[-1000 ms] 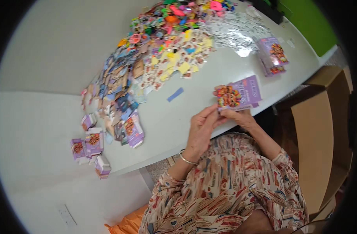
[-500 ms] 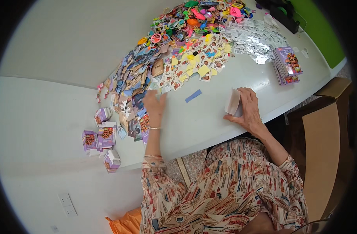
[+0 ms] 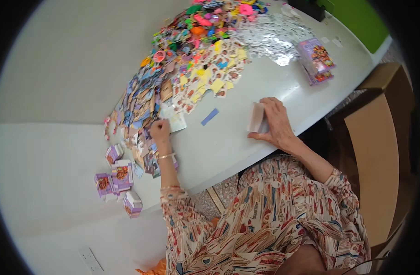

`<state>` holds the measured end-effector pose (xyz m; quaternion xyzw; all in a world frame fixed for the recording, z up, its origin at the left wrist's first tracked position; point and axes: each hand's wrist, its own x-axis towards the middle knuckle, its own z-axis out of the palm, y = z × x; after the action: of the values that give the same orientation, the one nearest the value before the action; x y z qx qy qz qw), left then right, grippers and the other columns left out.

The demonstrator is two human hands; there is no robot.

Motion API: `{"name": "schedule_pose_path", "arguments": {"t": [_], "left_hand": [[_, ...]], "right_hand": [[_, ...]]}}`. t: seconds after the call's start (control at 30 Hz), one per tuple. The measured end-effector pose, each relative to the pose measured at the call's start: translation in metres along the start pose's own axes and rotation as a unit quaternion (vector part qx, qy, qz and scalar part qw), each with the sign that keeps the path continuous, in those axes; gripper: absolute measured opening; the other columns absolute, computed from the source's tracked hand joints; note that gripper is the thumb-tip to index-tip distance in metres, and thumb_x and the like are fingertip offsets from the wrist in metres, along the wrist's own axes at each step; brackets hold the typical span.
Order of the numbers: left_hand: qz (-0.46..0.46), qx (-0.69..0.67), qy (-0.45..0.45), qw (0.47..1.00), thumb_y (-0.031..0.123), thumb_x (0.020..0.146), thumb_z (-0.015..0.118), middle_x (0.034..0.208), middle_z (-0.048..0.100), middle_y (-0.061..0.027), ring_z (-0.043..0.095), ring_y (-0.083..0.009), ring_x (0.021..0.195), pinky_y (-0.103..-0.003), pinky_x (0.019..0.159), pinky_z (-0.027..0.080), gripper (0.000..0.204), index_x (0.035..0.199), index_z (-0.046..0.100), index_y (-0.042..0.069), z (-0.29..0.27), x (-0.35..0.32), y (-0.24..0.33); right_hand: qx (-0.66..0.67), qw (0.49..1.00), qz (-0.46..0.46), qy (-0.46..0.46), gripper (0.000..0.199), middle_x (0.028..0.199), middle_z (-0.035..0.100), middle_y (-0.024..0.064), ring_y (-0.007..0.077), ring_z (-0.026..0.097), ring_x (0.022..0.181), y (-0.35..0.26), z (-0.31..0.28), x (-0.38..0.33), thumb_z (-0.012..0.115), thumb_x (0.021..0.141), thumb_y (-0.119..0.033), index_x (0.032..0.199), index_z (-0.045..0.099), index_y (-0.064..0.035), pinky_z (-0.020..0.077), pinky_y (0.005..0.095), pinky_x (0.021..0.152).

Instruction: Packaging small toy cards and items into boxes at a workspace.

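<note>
Right hand [image 3: 277,124] gripped an opened box [image 3: 256,118], contents unverified. Left hand [image 3: 160,132] was curled closed at the cards [image 3: 143,103]; any hold could not be determined. Formed boxes [image 3: 122,176] lay left; stacked boxes [image 3: 314,56] at right appeared outstanding.

From far off, I can see a loose patterned garment [image 3: 260,211]. It is cream, with wavy bits of red, brown and gray-blue. The left sleeve [image 3: 185,220] and right sleeve [image 3: 342,185] match it and bunch up at the ends. A thin, shiny bracelet [image 3: 166,156] circles the wrist by the left hand [image 3: 160,131].
</note>
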<state>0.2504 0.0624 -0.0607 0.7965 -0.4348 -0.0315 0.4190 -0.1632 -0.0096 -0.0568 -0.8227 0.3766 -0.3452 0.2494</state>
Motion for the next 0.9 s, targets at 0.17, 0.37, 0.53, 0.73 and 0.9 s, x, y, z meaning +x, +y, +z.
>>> {"name": "schedule_pose_path", "arguments": {"t": [0.17,0.37,0.53,0.73,0.9], "left_hand": [[-0.017,-0.261,0.073,0.962,0.007,0.089,0.061,0.073,0.055,0.0004,0.047,-0.0087,0.058,-0.023,0.055,0.041,0.008,0.082,0.061,0.001,-0.007,-0.024,0.118],[0.327,-0.029,-0.104,0.939,0.001,0.087,0.063,0.071,0.057,-0.0056,0.056,-0.0133,0.059,-0.029,0.054,0.046,0.011,0.097,0.058,0.002,-0.004,-0.089,0.256],[0.413,0.044,-0.173,0.893,-0.003,0.080,0.065,0.075,0.060,-0.0083,0.059,-0.0214,0.061,-0.030,0.052,0.046,0.017,0.095,0.060,0.002,0.003,-0.091,0.290],[0.464,0.212,-0.252,0.822,0.003,0.078,0.061,0.069,0.053,-0.0079,0.057,-0.0277,0.057,-0.035,0.048,0.044,0.009,0.084,0.055,0.005,0.021,-0.084,0.319],[0.517,0.190,-0.324,0.769,0.005,0.079,0.059,0.071,0.054,-0.0091,0.059,-0.0288,0.059,-0.038,0.050,0.045,0.007,0.081,0.053,0.006,0.046,-0.068,0.328]], "right_hand": [[-0.015,1.000,-0.002,0.008,0.090,0.126,0.045,0.0163,0.0390,0.037,0.124,0.002,-0.004,-0.004,0.086,0.057,-0.038,0.126,0.040,-0.0029,0.0320,0.0468,0.105],[-0.010,1.000,0.002,-0.004,0.092,0.127,0.045,0.0162,0.0392,0.037,0.125,0.005,-0.001,-0.005,0.086,0.056,-0.038,0.126,0.038,-0.0014,0.0314,0.0474,0.105],[0.005,1.000,-0.010,0.004,0.095,0.129,0.043,0.0165,0.0395,0.037,0.125,0.002,0.000,-0.005,0.087,0.054,-0.036,0.127,0.037,-0.0009,0.0304,0.0475,0.106],[0.000,1.000,-0.005,0.006,0.088,0.124,0.043,0.0144,0.0363,0.037,0.122,0.003,-0.002,-0.005,0.086,0.055,-0.036,0.123,0.040,-0.0014,0.0318,0.0462,0.103],[-0.005,1.000,0.000,0.002,0.087,0.124,0.043,0.0143,0.0362,0.037,0.122,0.001,-0.002,-0.004,0.085,0.056,-0.036,0.122,0.040,-0.0015,0.0322,0.0463,0.102]]}}
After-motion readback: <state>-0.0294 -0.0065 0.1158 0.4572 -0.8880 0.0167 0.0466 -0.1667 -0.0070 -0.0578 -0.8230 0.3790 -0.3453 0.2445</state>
